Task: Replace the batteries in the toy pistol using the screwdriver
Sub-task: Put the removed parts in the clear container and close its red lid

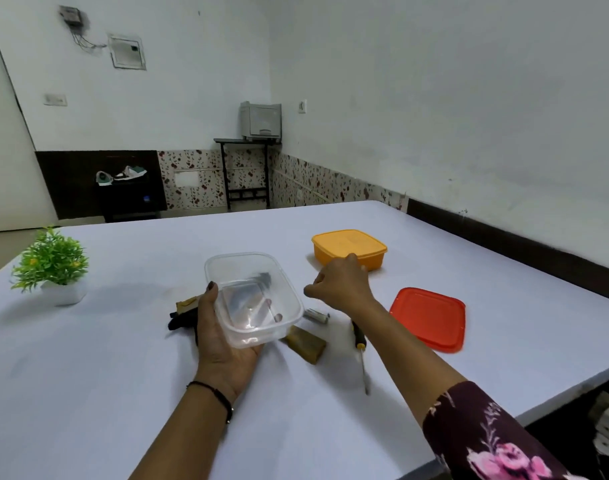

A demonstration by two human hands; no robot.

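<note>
Left hand (223,337) cupped under a clear tub (253,299), thumb up its left wall, holding it tilted just above the surface (123,393). Something dark and blurred inside the tub, too smeared to name. Right hand (341,284) hovering beside the tub's right rim, fingers curled in loosely, gripping nothing visible.

Toy pistol (183,318) lying dark on the surface behind the left hand, mostly hidden, a tan piece (187,304) showing just beyond it. Brown block (306,344) resting near the tub's near-right corner. Battery (317,316) lying just right of the tub, below the right wrist. Screwdriver (360,355) flat on the surface under the right forearm, black-and-yellow handle far, shaft pointing near.

Red lid (429,318) lying flat to the right, well apart from the tub. Orange box (350,247), lid on, sitting farther back, partly behind the right hand. Small green plant (52,263) in a white pot at far left. Floral sleeve (486,434) on the right arm, dark thread band (214,396) on the left wrist.
</note>
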